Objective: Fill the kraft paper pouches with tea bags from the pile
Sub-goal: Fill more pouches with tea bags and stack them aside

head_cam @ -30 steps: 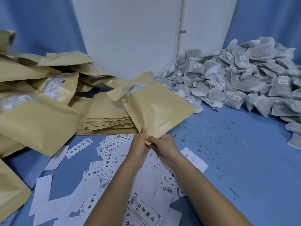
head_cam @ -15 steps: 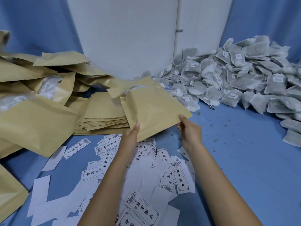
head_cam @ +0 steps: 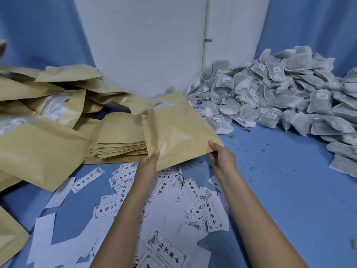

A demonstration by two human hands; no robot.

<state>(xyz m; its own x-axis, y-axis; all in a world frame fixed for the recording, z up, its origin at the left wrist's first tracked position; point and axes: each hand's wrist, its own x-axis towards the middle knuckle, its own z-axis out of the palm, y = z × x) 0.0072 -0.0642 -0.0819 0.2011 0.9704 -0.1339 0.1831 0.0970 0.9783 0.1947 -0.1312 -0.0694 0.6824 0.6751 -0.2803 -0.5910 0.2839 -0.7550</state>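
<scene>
My grip spread: left hand, right hand now pinch near corners of pouch. Looks unfilled — tea bags wait at far-right corner of desk.

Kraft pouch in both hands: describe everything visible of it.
The kraft pouch is a flat, tan, roughly square paper bag with a slight sheen and soft creases. It is held tilted above the blue surface, beside the stack of flat pouches. The left hand pinches its near-left corner, the right hand its near-right corner, thumbs on top. Whether anything is inside cannot be told.
</scene>
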